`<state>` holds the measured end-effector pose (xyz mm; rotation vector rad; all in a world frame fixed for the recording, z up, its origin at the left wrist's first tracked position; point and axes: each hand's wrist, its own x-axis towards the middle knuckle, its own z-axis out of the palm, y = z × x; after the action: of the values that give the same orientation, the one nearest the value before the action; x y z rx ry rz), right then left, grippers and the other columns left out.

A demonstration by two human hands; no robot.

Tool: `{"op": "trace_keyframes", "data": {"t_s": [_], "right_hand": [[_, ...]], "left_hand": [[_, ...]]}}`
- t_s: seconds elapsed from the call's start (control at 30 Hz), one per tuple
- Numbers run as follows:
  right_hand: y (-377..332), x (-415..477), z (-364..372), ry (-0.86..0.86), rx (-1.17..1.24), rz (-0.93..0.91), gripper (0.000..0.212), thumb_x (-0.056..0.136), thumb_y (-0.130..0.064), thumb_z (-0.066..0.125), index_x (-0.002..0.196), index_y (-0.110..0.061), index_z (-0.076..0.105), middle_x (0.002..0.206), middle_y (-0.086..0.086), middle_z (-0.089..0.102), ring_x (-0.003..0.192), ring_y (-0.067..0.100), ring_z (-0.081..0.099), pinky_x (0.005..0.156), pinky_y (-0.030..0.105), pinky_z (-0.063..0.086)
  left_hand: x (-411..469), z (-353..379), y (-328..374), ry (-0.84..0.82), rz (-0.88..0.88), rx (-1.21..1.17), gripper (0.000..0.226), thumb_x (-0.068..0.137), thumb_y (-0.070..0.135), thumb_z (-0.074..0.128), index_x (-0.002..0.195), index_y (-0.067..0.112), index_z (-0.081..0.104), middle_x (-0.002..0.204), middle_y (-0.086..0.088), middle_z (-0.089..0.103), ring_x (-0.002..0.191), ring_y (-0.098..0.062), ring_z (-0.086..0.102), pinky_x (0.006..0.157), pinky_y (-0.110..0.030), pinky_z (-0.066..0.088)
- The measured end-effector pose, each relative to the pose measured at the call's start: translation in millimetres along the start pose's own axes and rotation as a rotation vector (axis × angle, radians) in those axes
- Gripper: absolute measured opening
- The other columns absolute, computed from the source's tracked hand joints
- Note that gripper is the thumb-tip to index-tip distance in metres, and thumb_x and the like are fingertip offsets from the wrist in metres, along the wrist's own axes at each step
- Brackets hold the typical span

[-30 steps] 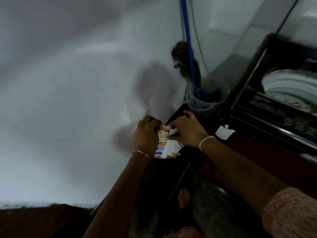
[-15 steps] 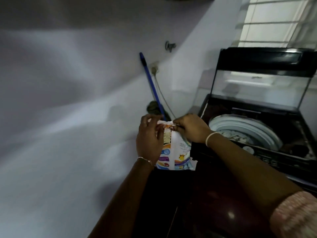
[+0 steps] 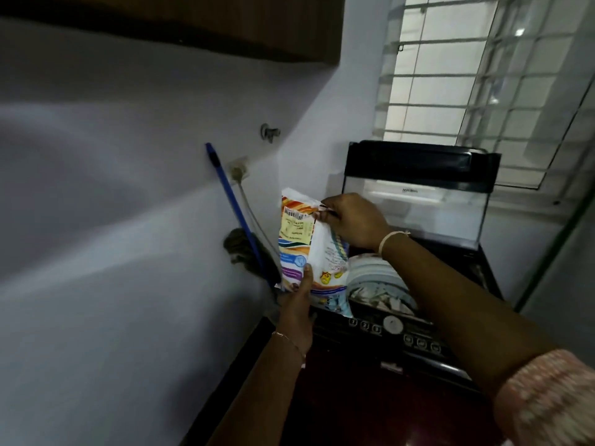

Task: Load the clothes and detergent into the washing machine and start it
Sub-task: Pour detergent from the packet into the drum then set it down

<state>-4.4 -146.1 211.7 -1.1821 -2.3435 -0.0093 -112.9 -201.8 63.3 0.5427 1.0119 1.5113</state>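
Clothes look already loaded: a pale bundle of crumpled clothes (image 3: 383, 289) lies in the drum of the black top-loading washing machine (image 3: 450, 355), whose clear lid (image 3: 415, 204) stands raised at the back edge. The detergent, as far as can be judged, has not gone in yet. The white plastic detergent pouch with bright printed stripes (image 3: 297, 233) is held upright in the air above the machine's front left corner. The left hand (image 3: 297, 305) grips its bottom, thumb pressed on the front. The right hand (image 3: 354, 220) pinches the top edge, apparently working it open; whether the pouch is open cannot be told. Left to do: tip in the detergent, lower the lid, and press the buttons on the front control panel (image 3: 392, 325).

A blue-handled mop (image 3: 235, 207) leans on the wall just beside the machine's left edge, near the pouch. A metal tap (image 3: 269, 133) sits on the wall above it, and a barred window (image 3: 450, 66) lies behind. Nothing blocks the drum opening.
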Motion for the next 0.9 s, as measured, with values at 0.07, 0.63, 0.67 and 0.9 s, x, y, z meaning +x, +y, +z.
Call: {"op": "trace_keyframes", "data": {"t_s": [0.07, 0.63, 0.67, 0.9], "right_hand": [[17.2, 4.2, -13.0, 0.015, -0.027, -0.007, 0.033, 0.097, -0.038, 0.050, 0.110, -0.015, 0.069, 0.107, 0.012, 0.070, 0.096, 0.030, 0.063, 0.067, 0.027, 0.035], [167.6, 2.4, -64.5, 0.026, 0.217, 0.259, 0.026, 0.095, -0.036, 0.054, 0.100, -0.016, 0.069, 0.096, 0.000, 0.070, 0.086, 0.020, 0.065, 0.078, 0.037, 0.053], [174.8, 1.8, -61.6, 0.018, 0.243, 0.282, 0.024, 0.095, -0.035, 0.054, 0.100, -0.018, 0.070, 0.097, 0.000, 0.071, 0.087, 0.019, 0.066, 0.078, 0.036, 0.053], [232.4, -3.5, -39.3, -0.027, 0.336, 0.480, 0.021, 0.092, -0.031, 0.059, 0.098, -0.016, 0.072, 0.102, 0.007, 0.073, 0.089, 0.020, 0.068, 0.083, 0.036, 0.054]], "left_hand": [[4.1, 21.3, -2.4, -0.101, -0.071, -0.110, 0.047, 0.085, 0.046, 0.061, 0.125, 0.022, 0.060, 0.119, -0.006, 0.068, 0.111, -0.029, 0.063, 0.102, -0.050, 0.045], [73.3, 129.5, -71.1, -0.380, -0.266, -0.354, 0.059, 0.088, 0.049, 0.054, 0.136, 0.016, 0.052, 0.131, -0.014, 0.060, 0.114, -0.035, 0.062, 0.092, -0.047, 0.053], [82.2, 129.8, -73.7, -0.401, -0.274, -0.355, 0.063, 0.085, 0.049, 0.061, 0.138, 0.016, 0.050, 0.134, -0.014, 0.058, 0.118, -0.036, 0.059, 0.092, -0.048, 0.052], [141.9, 134.5, -89.8, -0.503, -0.396, -0.252, 0.067, 0.079, 0.042, 0.068, 0.138, 0.018, 0.050, 0.135, -0.014, 0.057, 0.116, -0.035, 0.061, 0.091, -0.050, 0.052]]}}
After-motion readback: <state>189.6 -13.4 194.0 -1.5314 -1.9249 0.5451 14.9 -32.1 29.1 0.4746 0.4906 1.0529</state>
